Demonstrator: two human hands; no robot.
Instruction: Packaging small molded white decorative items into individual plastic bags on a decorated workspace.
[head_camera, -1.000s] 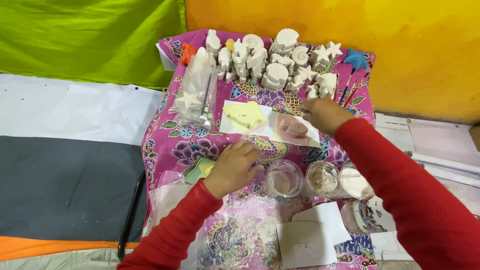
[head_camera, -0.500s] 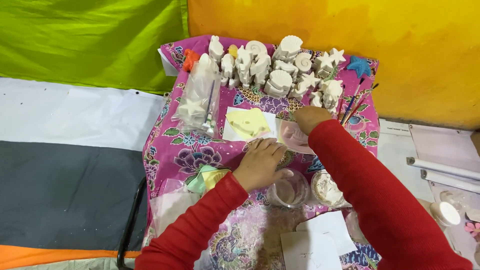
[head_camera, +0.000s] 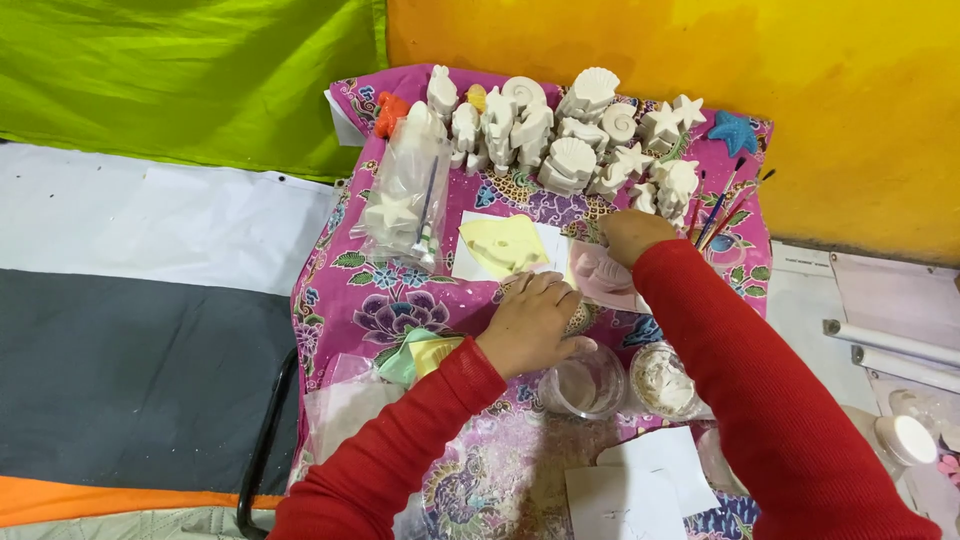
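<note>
While the left hand (head_camera: 535, 322) presses flat and open on the table (head_camera: 330, 300) as if steadying, the right hand (head_camera: 632, 234) curls half-closed over the pink mould (head_camera: 600, 275), grip unclear.

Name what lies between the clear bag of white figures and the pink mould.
In the head view, a yellow mould on white paper lies between the bag and the pink mould.

I count two moulds, yellow (head_camera: 505, 247) and pink (head_camera: 603, 274), by my hands; two clear cups (head_camera: 585, 383); perhaps four brushes (head_camera: 722, 205); one blue starfish (head_camera: 734, 131).
</note>
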